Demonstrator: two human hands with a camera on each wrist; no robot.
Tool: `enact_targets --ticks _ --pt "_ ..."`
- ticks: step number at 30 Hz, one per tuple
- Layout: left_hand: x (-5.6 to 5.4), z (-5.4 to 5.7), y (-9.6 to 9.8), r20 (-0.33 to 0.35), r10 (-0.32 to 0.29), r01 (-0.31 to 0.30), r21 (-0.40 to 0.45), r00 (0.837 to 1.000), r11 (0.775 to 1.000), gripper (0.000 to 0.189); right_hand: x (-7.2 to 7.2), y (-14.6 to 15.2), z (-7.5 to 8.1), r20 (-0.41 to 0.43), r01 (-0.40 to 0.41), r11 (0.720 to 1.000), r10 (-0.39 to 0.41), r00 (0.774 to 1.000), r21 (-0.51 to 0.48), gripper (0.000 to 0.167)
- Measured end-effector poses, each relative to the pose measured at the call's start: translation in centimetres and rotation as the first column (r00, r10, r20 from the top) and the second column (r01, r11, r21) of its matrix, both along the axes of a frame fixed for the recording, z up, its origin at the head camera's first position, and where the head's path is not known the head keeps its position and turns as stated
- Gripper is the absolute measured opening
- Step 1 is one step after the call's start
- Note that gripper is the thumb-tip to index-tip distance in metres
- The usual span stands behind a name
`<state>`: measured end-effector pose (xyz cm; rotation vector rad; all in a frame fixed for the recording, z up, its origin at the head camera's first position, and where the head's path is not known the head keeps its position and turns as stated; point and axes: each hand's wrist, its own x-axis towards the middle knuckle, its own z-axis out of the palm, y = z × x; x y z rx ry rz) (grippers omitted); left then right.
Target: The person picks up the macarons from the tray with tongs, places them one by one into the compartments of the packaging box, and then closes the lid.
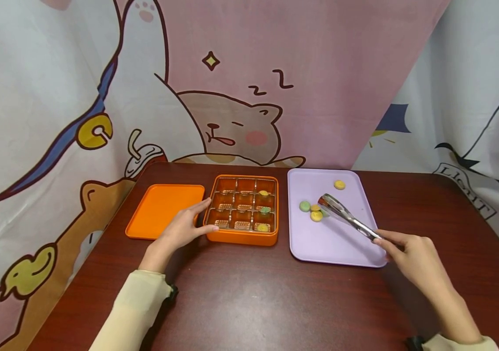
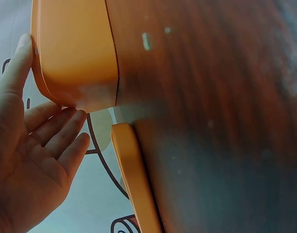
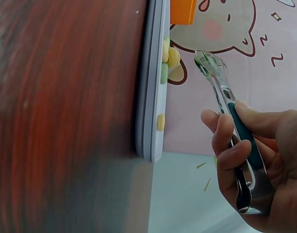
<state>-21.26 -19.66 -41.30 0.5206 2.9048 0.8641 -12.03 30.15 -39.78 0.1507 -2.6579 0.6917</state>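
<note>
My left hand [image 1: 183,228] rests against the left side and front corner of an orange box [image 1: 241,237], with its thumb and fingers spread. Inside the box is a clear divided insert; the right column of compartments holds a yellow, a green and another yellow macaron [image 1: 262,227]. In my right hand [image 1: 413,256] are metal tongs [image 3: 248,128] with dark teal grips. Their tips hang over a lilac tray [image 1: 341,243], right by a cluster of green [image 1: 304,206] and yellow macarons [image 1: 316,216]. I cannot tell whether the tongs hold a macaron.
An orange lid [image 1: 162,209] lies flat left of the box. One yellow macaron [image 1: 339,185] sits alone near the tray's far edge. All stand on a dark brown table [image 1: 249,297], with a printed cartoon curtain [image 1: 319,97] hanging behind it.
</note>
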Motion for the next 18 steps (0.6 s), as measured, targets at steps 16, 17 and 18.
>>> enact_targets --ticks 16,17,18 --pt "0.0 0.1 0.1 -0.012 -0.002 0.002 0.005 1.0 1.0 0.087 -0.8 -2.4 0.3 0.034 -0.063 0.997 0.064 0.997 -0.034 0.023" --pt "0.0 0.1 0.1 -0.012 -0.001 0.001 0.005 1.0 1.0 0.087 -0.8 -2.5 0.4 0.033 -0.067 0.997 0.068 0.997 -0.034 0.023" --pt "0.0 0.1 0.1 -0.011 0.0 0.0 0.005 1.0 1.0 0.087 -0.9 -2.7 0.4 0.031 -0.073 0.997 0.074 0.997 -0.034 0.023"
